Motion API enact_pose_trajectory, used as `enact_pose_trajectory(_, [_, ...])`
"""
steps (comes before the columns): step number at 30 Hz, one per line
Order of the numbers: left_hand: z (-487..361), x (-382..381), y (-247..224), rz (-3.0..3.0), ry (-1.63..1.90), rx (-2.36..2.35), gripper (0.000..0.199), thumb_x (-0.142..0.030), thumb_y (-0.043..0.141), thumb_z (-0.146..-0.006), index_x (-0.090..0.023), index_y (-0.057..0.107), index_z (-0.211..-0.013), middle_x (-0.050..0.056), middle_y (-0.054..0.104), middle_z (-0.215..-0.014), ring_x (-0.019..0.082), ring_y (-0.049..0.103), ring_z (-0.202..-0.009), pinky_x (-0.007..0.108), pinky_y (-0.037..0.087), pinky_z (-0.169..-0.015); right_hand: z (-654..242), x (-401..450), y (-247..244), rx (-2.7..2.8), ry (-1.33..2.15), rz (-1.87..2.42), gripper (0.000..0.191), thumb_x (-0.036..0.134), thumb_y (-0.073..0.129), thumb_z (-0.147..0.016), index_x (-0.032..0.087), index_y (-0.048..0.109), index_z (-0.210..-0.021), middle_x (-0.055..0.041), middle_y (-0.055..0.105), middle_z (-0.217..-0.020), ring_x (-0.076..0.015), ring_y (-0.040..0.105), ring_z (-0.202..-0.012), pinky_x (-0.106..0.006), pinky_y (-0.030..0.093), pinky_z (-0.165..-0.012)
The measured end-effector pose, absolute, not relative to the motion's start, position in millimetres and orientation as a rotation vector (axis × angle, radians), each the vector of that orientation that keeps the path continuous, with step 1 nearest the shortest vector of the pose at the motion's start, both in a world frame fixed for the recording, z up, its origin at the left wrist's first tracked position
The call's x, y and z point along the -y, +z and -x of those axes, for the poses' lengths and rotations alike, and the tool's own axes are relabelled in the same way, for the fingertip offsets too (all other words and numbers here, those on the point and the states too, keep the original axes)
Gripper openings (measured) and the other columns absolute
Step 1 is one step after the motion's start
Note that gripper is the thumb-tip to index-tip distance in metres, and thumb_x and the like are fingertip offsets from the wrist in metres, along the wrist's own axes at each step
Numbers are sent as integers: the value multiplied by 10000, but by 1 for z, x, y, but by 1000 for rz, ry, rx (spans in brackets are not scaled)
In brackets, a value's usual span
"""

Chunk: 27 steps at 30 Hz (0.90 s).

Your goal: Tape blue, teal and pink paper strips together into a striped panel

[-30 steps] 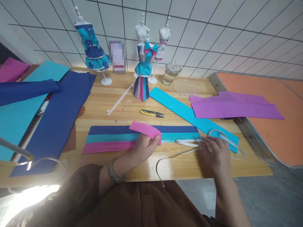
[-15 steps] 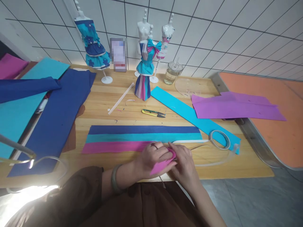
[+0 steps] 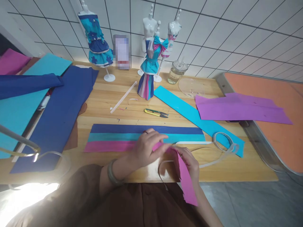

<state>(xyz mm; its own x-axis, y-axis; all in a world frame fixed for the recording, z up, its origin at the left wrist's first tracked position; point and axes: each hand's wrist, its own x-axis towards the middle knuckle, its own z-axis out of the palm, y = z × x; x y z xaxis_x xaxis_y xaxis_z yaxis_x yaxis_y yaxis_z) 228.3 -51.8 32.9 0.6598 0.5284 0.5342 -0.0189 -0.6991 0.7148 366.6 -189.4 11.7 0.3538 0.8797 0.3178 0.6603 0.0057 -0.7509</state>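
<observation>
My left hand [image 3: 149,147] is over the pink edge of a layered navy, turquoise and pink sheet [image 3: 111,137]. Its thumb and fingers hold a thin pink strip [image 3: 187,186], with the index finger lifted apart from the thumb. My right hand [image 3: 189,160] pinches the same strip close to the left thumb; from there its ragged-edged end hangs over the table's front edge. Whether this strip joins the sheet's pink band is hidden behind my hands. A narrow pale ribbon of tape [image 3: 194,142] runs from near my fingers to a tape roll [image 3: 215,138].
Yellow-handled thread snips [image 3: 156,113] lie beyond the sheet. Dressed mini mannequins [image 3: 151,64], a phone [image 3: 121,52] and a lidded glass [image 3: 177,73] stand at the back. A turquoise strip [image 3: 180,105] and a purple sheet [image 3: 241,107] lie right, navy sheets [image 3: 56,116] left.
The pink piece, earlier bunched between both hands, now hangs unfolded beneath my right hand. My left hand has moved slightly up and left, away from the right.
</observation>
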Motion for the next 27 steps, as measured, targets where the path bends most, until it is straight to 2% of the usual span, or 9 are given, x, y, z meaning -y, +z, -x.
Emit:
enact_pose_trajectory(3, [-229,40,26,-2235,751,-566,139,-217,545,-840,-182,657,-915,53,666,-847,179,572,-832,335,444,-789,-367,189,13,1403,262,1712,231,210,543,-841,259,582,-1064,-61,624,-970,-241,574,-911,-399,468,-747])
enact_pose_trajectory(6, [-228,37,22,-2353,486,-510,178,-193,605,-793,-207,673,-958,45,625,-902,194,526,-930,326,444,-820,-367,189,14,1460,226,1705,256,209,580,-810,256,567,-1061,-62,618,-949,-245,568,-878,-394,457,-713])
enact_pose_trajectory(9, [-228,37,22,-2419,363,-505,157,-188,598,-803,-211,684,-932,41,595,-893,195,498,-936,315,436,-813,-370,189,15,1575,205,1742,277,212,562,-814,256,549,-1087,-60,624,-977,-248,560,-887,-392,440,-721])
enact_pose_trajectory(13, [-229,38,23,-2463,298,-500,148,-219,544,-859,-197,686,-823,44,579,-849,185,489,-896,312,420,-802,-377,188,16,1808,219,1815,359,212,520,-839,238,491,-1196,-67,616,-1085,-244,545,-913,-390,413,-742])
enact_pose_trajectory(17, [-231,37,19,-2471,313,-516,173,-252,521,-880,-189,673,-827,45,577,-852,185,487,-891,304,409,-786,-385,188,12,1946,178,1861,383,227,508,-847,201,471,-1227,-88,608,-1065,-248,537,-900,-396,402,-741])
enact_pose_trajectory(27, [-238,39,11,-2518,309,-576,209,-305,504,-896,-200,684,-872,45,597,-861,194,495,-908,311,389,-794,-399,194,6,1840,28,1877,235,200,435,-878,192,532,-1092,-82,621,-941,-229,547,-853,-367,423,-721])
